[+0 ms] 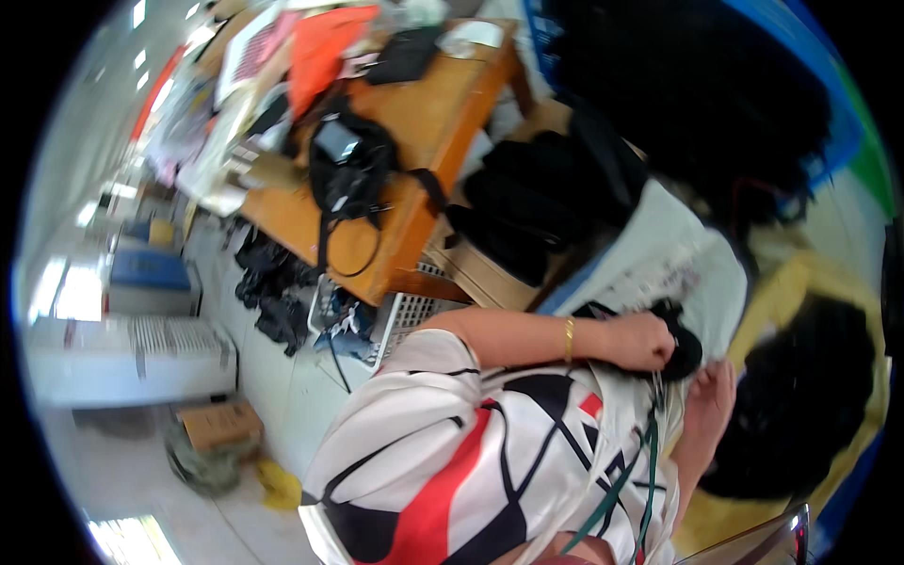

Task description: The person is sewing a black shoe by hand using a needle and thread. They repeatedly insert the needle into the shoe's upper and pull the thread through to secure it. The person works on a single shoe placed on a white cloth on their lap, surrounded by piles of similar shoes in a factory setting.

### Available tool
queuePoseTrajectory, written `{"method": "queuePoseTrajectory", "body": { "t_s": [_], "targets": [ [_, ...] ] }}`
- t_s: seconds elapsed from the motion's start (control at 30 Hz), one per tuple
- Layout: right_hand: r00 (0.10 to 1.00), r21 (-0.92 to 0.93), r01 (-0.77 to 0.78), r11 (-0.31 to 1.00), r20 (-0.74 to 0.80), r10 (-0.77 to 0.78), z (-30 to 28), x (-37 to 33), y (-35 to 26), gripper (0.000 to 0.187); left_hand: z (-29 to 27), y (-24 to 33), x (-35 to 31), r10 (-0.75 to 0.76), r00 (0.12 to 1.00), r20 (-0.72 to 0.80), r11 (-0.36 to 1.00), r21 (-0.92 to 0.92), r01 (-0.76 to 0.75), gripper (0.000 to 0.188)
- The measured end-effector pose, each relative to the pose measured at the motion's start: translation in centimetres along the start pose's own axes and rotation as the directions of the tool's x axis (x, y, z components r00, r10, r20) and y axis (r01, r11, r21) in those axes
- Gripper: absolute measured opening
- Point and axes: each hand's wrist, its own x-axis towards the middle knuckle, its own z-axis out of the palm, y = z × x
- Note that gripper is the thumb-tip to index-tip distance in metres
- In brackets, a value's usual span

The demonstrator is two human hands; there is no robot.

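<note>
Two hands req'd: w/ L hand clenched on blk fabric piece at near edge of pale sheet, keep it steady, R hand close beside (grip: can't tell), green cord clear.

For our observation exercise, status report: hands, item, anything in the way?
Left hand closed on black item. Right hand beside it, grip unclear. Green cord hanging close by.
</note>
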Motion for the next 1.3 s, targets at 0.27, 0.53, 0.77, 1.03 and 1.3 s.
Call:
{"method": "queuePoseTrajectory", "body": {
  "t_s": [0.27, 0.53, 0.77, 1.03, 1.3],
  "targets": [
    [0.953, 0.171, 0.117, 0.978, 0.257, -0.159, -2.1, 0.5, -4.6, 0.01, 1.4, -1.0, -2.4, -0.204, 0.974, -0.102, 0.969, -0.163, 0.186, 0.023],
    [0.955, -0.935, 0.064, 0.349, -0.044, -0.293, -1.6, 1.9, -0.5, 0.029, 0.6, -1.2, -0.9, -0.184, 0.981, 0.057, 0.975, -0.113, 0.189, 0.029],
    [0.91, -0.869, 0.311, 0.384, 0.156, -0.385, 4.5, 1.1, 0.5, 0.039, -2.6, 0.6, -2.0, 0.023, 0.969, -0.246, 0.999, -0.033, -0.032, 0.021],
    [0.84, -0.921, 0.375, 0.109, 0.287, -0.459, 6.7, 0.4, 0.6, 0.041, -1.9, 1.1, -1.4, -0.5, 0.861, -0.091, 0.769, -0.503, 0.394, 0.019],
    [0.984, -0.867, 0.126, 0.483, 0.048, -0.171, 3.2, 2.5, 1.5, 0.043, -3.0, 0.6, -0.4, -0.422, 0.894, 0.151, 0.536, -0.754, 0.381, 0.019]
  ]
}}
